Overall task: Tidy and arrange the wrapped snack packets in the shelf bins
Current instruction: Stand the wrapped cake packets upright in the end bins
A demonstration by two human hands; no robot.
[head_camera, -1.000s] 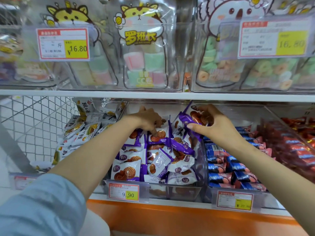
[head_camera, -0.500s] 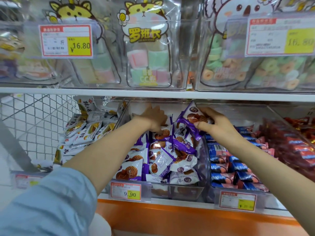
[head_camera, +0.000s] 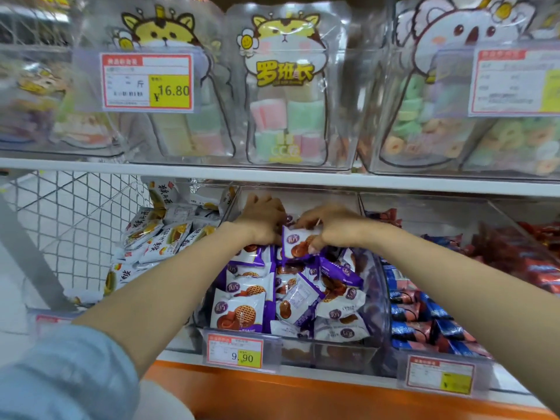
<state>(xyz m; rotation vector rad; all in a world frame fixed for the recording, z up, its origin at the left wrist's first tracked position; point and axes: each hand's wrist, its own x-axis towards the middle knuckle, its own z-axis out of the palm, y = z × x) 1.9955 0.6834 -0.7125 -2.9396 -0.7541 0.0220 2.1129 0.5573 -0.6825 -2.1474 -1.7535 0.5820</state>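
A clear plastic bin (head_camera: 380,301) on the lower shelf holds several purple-and-white waffle snack packets (head_camera: 242,310). Both hands reach deep into the back of this bin. My right hand (head_camera: 336,227) grips one purple-and-white packet (head_camera: 298,242), held upright at the back of the pile. My left hand (head_camera: 263,221) sits just left of it with fingers curled down onto the rear packets; its fingertips are hidden, so I cannot tell whether it holds one.
Left of the bin lie white-and-yellow packets (head_camera: 157,237) beside a wire mesh panel (head_camera: 75,225). Right of it are bins of blue-and-red packets (head_camera: 424,316) and red packets (head_camera: 533,262). The upper shelf edge (head_camera: 272,177) hangs close above my hands. Price tags (head_camera: 235,351) clip to the bin fronts.
My right hand carried its packet left and down to the back of the pile, meeting my left hand. The camera moved closer to the shelf.
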